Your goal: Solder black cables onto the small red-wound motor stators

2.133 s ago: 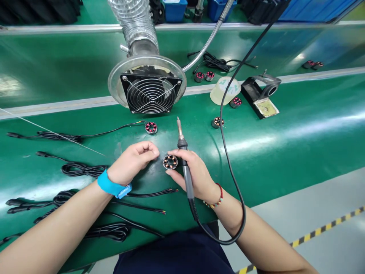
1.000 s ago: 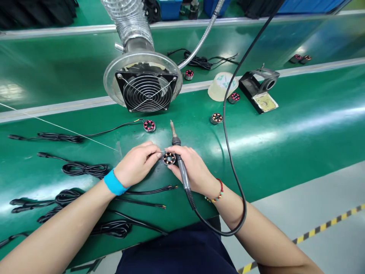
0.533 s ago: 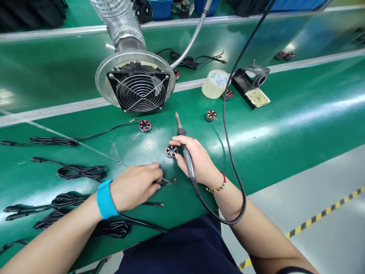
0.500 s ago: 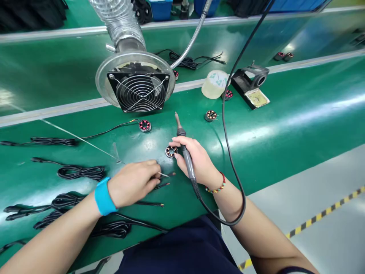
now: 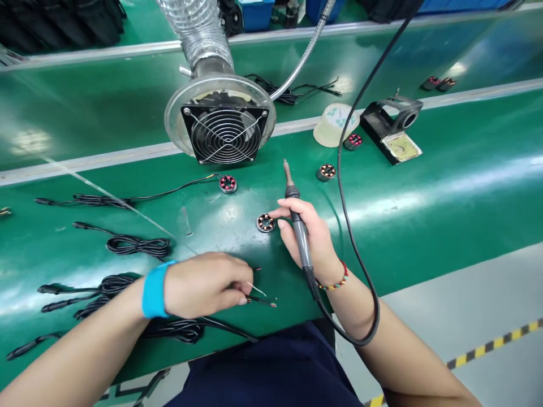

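Note:
In my right hand [image 5: 311,237] is a soldering iron [image 5: 300,234], held like a pen with its tip pointing up and away. A fingertip of that hand meets the right rim of a small round motor stator [image 5: 266,223] with copper windings, lying on the bench. My left hand [image 5: 210,285], closed, pinches a thin silvery solder wire [image 5: 257,289] whose end sticks out past the fingers. Just by those fingertips lie stripped ends of black cables [image 5: 265,302]; whether the fingers also grip a cable is hidden.
A fume extractor fan [image 5: 227,135] hangs ahead. A stator with a cable [image 5: 228,183] lies left, another stator [image 5: 326,172] right. Behind are a clear tape roll [image 5: 335,125] and an iron stand with sponge [image 5: 394,127]. Coiled black cables [image 5: 138,246] lie left. The iron's cord [image 5: 345,198] loops at right.
My left hand has come nearer to me, down to the cable ends, with the solder wire still in it. My right thumb has drawn back from the stator. The whole view has shifted slightly.

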The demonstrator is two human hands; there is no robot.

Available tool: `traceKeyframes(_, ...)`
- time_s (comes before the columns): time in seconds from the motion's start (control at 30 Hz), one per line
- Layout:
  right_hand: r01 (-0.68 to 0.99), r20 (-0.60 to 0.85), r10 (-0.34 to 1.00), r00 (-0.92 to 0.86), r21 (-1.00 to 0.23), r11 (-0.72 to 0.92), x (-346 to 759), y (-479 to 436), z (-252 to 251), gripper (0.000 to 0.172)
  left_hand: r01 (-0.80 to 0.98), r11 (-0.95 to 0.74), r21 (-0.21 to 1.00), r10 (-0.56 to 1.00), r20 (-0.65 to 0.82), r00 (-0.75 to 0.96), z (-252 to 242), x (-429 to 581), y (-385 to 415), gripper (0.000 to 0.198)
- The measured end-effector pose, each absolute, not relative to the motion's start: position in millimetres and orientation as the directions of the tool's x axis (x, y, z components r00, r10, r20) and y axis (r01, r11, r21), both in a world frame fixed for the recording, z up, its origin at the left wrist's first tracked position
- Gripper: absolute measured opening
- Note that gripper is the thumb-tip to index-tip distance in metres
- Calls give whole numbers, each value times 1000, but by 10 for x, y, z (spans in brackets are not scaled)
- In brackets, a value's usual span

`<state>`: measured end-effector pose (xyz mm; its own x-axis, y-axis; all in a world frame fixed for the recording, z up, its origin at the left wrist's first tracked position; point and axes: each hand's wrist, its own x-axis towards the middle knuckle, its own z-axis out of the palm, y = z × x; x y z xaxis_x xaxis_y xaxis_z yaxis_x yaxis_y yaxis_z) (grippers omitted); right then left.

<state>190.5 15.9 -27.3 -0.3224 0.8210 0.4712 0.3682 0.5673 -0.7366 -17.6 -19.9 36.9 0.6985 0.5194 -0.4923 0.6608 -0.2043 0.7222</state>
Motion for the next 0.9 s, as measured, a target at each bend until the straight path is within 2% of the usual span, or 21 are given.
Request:
traceKeyframes(0.1,378,450,837,-312,-749,544,1902,159,-272,34,725,-387,570,530,-506,680,272,-82,-273,20)
traceKeyframes(0.23,369,438,844,-309,-763,530,1904,157,-282,33,817,-385,430,634,-519,573,240,-57,-270,13)
traceKeyframes(0.37,356,447,838,-312,-763,539,1906,156,-291,33,849,-406,337,651,-545,528,228,-39,-248,14)
traceKeyframes(0.47,344,471,825,-314,-753,561,1900,151,-289,31,861,-331,387,708,-501,498,219,-61,-208,16)
traceKeyframes(0.57,334,497,808,-317,-738,586,1894,144,-281,31,841,-104,531,766,-496,408,225,-135,-134,11)
traceKeyframes(0.7,352,487,819,-303,-741,571,1899,139,-267,30,692,160,704,798,-505,329,191,-236,-48,16)
traceKeyframes(0.8,369,479,828,-290,-743,559,1907,146,-253,29,619,197,760,840,-456,294,132,-263,-20,16)
traceKeyframes(0.9,374,497,818,-291,-728,575,1910,161,-244,29,617,173,768,869,-414,271,102,-253,-6,14)
